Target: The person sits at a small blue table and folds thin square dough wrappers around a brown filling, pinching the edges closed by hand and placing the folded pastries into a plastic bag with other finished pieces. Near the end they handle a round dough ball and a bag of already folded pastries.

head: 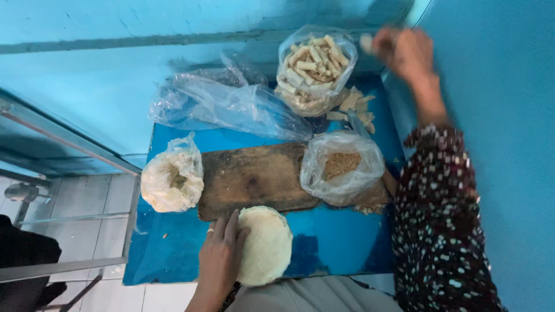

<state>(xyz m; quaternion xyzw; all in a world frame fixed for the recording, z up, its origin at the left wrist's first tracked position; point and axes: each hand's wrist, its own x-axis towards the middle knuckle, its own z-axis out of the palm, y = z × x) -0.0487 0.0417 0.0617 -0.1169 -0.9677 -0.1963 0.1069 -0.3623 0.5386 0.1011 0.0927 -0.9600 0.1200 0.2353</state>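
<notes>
My left hand (222, 251) rests on the edge of a stack of round white wrappers (267, 245) at the near edge of the blue table (335, 242). My right hand (404, 52), blurred, is stretched to the far right and is shut on a pale roll (366, 43) beside a clear bag full of rolled sticks (315, 66). More loose rolls (355, 107) lie under that bag. A dark wooden board (254, 179) lies in the middle.
A bag of brown crumbs (342, 167) sits on the board's right end. A bag of pale filling (172, 179) stands at its left. Empty crumpled plastic (225, 104) lies at the back. A metal frame (69, 144) and tiled floor lie to the left, blue walls behind and to the right.
</notes>
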